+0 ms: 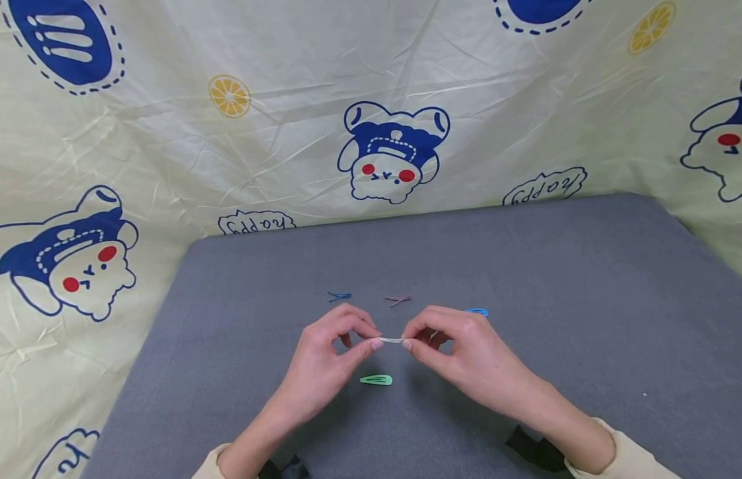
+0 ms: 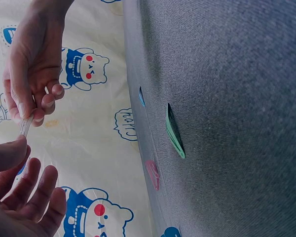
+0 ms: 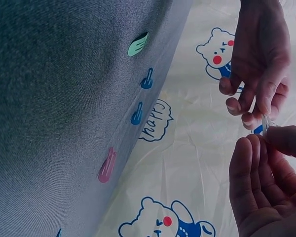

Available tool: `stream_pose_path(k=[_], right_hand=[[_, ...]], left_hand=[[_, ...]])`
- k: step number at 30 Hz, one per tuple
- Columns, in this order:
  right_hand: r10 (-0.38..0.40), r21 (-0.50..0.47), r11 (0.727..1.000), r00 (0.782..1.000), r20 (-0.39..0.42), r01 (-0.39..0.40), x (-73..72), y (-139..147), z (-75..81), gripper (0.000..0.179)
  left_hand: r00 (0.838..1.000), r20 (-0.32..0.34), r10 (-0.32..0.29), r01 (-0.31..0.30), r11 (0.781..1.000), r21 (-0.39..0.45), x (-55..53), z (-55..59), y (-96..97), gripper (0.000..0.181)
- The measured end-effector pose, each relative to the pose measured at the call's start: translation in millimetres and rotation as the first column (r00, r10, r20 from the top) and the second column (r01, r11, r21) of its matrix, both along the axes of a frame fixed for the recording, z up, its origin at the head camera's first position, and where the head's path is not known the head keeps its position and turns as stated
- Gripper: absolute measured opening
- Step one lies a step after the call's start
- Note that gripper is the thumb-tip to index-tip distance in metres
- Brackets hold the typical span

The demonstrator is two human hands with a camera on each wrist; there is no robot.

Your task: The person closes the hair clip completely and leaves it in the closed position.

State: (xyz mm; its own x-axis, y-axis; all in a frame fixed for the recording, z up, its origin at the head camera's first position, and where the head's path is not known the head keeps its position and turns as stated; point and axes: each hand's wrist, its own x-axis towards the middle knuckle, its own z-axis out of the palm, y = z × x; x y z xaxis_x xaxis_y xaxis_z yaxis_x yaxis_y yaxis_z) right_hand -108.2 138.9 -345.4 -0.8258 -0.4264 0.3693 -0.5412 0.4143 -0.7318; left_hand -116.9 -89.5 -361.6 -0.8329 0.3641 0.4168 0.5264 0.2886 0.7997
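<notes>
My left hand (image 1: 325,352) and right hand (image 1: 475,349) meet above the middle of the grey table. Between them is a slim white hair clip (image 1: 391,340), held off the surface. Thumb and forefinger of the left hand pinch one end, while the right thumb and forefinger pinch the other. Much of the clip hides under the fingertips; in the left wrist view the white clip (image 2: 25,126) looks pale and narrow. Just below the hands on the table lies a green snap hair clip (image 1: 376,380).
Beyond the hands lie a dark blue hair clip (image 1: 339,296) and a pink hair clip (image 1: 397,301), both with splayed arms. Another blue clip (image 1: 477,312) is partly covered by the right hand. A printed cartoon sheet (image 1: 287,146) hangs behind the grey table (image 1: 586,286).
</notes>
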Motion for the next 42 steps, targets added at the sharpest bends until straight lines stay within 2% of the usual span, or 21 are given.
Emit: stream_pose_path(k=[7, 12, 16, 31, 42], right_hand=[[-0.013, -0.007, 1.0, 1.0, -0.015, 0.013, 0.7, -1.6, -2.4, 0.021], [-0.017, -0.022, 1.0, 0.999, -0.039, 0.016, 0.3, -2.7, -5.6, 0.016], [-0.009, -0.056, 0.998, 0.998, -0.062, 0.005, 0.1, -3.6, -7.8, 0.021], [-0.017, -0.126, 0.992, 0.994, -0.105, 0.003, -0.9, -7.2, -14.7, 0.021], [-0.064, -0.163, 0.986, 0.975, -0.215, 0.028, -0.7, -11.3, -23.8, 0.027]], left_hand=[[1.0, -0.015, 0.023, -0.023, 0.999, -0.028, 1.3, -1.4, 1.3, 0.017], [0.999, -0.022, 0.032, -0.032, 0.999, -0.036, 1.7, -2.0, 1.9, 0.019], [0.999, -0.021, 0.038, -0.039, 0.999, -0.034, 1.9, -2.5, 1.9, 0.02], [0.998, -0.019, 0.059, -0.059, 0.998, 0.011, 4.0, -4.0, 4.5, 0.018], [0.995, -0.047, 0.092, -0.092, 0.996, 0.019, 6.4, -8.7, 9.7, 0.018]])
